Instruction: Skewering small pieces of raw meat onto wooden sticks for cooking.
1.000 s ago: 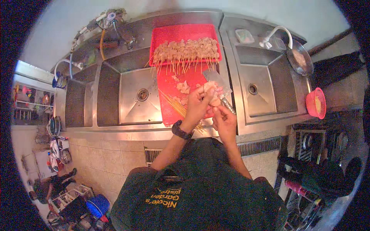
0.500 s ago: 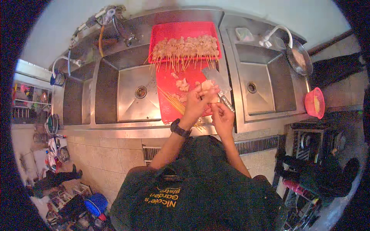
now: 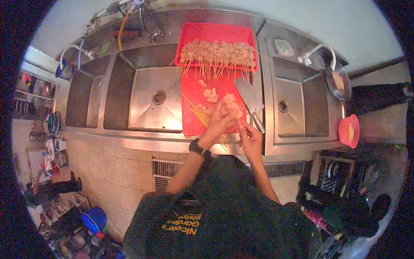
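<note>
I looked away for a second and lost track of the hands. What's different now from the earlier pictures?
The left hand has gone from a pinch on the meat to flatter, more spread fingers against it; whether it has let go is unclear. The camera view has shifted slightly too. The right hand stays close by, and the cleaver, loose sticks and red tray stayed put.

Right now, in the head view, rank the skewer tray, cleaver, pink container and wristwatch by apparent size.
1. Skewer tray
2. Cleaver and pink container: too close to rank
3. Wristwatch
</note>
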